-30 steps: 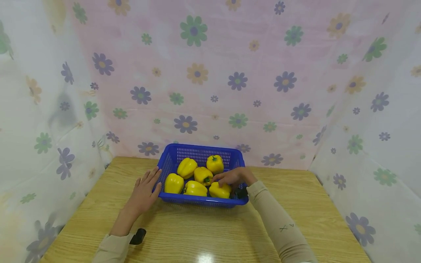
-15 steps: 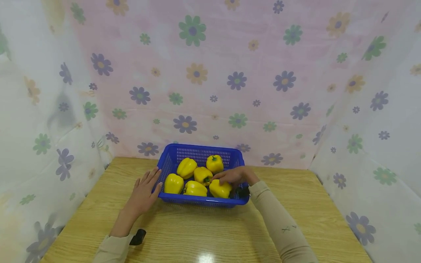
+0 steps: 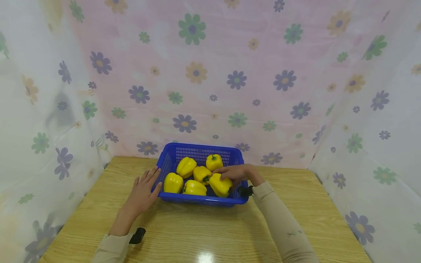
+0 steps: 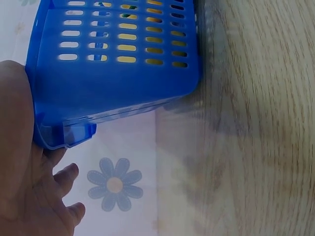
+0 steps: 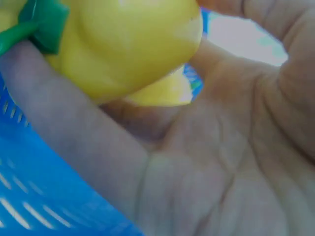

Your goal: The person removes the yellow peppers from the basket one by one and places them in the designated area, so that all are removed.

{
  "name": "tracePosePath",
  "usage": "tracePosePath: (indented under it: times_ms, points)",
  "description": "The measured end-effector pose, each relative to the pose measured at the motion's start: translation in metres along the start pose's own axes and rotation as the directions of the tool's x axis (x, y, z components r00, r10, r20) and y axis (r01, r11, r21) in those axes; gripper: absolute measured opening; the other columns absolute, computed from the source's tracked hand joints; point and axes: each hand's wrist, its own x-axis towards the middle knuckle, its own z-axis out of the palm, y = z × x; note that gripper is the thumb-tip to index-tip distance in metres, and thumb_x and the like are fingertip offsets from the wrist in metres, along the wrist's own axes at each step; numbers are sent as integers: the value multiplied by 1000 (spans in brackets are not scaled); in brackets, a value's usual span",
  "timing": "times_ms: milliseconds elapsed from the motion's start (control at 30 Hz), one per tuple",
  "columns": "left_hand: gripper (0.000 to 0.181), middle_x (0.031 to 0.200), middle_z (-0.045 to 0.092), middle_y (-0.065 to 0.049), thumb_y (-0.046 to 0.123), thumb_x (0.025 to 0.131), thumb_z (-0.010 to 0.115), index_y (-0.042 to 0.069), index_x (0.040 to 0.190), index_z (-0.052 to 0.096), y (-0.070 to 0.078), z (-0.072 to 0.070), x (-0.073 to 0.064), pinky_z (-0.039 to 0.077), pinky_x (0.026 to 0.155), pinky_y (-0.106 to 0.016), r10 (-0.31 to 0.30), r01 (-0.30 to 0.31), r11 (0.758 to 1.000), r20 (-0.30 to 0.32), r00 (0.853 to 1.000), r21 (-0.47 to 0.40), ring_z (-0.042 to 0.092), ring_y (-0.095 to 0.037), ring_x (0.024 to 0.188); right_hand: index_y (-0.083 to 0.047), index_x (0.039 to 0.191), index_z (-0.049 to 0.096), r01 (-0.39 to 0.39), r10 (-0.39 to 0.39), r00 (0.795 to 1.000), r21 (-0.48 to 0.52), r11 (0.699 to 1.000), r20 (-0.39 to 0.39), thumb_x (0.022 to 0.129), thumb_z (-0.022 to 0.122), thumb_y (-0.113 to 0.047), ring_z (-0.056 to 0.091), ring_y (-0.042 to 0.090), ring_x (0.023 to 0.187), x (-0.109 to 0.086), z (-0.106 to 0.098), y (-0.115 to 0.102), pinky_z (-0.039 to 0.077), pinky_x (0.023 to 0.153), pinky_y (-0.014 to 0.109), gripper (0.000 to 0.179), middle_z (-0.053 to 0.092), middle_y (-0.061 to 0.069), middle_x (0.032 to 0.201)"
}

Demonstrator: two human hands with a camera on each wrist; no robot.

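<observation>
Right now, I can see the right hand (image 3: 238,174) curled around a yellow bell pepper (image 3: 220,185), which sits tilted in the lower right part of the blue basket (image 3: 197,199), below the middle of the frame. The left hand (image 3: 141,197) holds nothing; its fingers are stretched out and rest on the basket's left rim. I think a soft, sure squeeze is best, because the pepper's skin looks smooth and could slip. I'd go straight up first, with the left hand making sure the basket doesn't slide.

The middle pepper (image 3: 202,175) is just beside it, so a sideways pull might bump it. The front pepper (image 3: 194,187) is near too. The basket's front edge also stands in the way. Three more peppers lie toward the left and back. Under everything is the wooden desk (image 3: 210,228), with flowery cloth (image 3: 217,109) behind.
</observation>
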Motion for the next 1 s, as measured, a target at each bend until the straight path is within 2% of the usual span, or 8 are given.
tracePosePath:
  times_ms: [133,333,500,633,800,1000]
  points:
    - [56,166,27,-19,28,110,42,2,158,33,0,0,-1,11,117,-74,2,-2,1000,-2,1000,-2,20,-49,151,-20,159,36,31,-30,1000,56,998,-7,107,48,-20,42,38,141,-6,1,-3,56,96,52,54,29,16,161]
    - [55,166,27,-17,28,110,41,2,158,34,-1,0,-2,10,117,-74,1,-1,1000,-10,1000,-11,19,-49,152,-17,162,29,92,-86,995,154,984,-48,108,50,-20,46,39,137,-19,6,-7,57,96,51,58,26,20,161]
    - [55,166,29,-17,28,110,42,2,158,35,-1,1,-1,10,116,-75,8,-8,1000,-19,1000,-20,19,-49,152,-19,162,26,161,-131,983,259,952,-128,109,47,-21,56,37,126,-27,12,-8,54,99,53,57,35,22,153]
    - [55,166,29,-17,27,110,43,2,158,35,0,1,-1,9,116,-76,7,-7,1000,-23,1000,-28,19,-49,152,-18,163,24,221,-172,968,298,929,-183,109,46,-21,61,34,118,-32,17,-9,55,98,51,58,39,23,149]
    - [54,165,30,-18,27,110,42,2,157,35,0,1,-1,9,116,-75,10,-10,1000,-29,1000,-28,19,-49,152,-15,164,17,284,-222,950,319,904,-218,109,46,-22,58,36,121,-38,24,-7,56,98,49,63,34,25,151]
    - [54,165,31,-18,26,109,43,1,157,37,-2,3,-1,11,116,-75,15,-16,999,-42,999,-27,20,-49,152,-18,165,14,332,-253,935,364,870,-248,109,47,-23,55,35,125,-44,33,0,54,100,51,65,30,26,156]
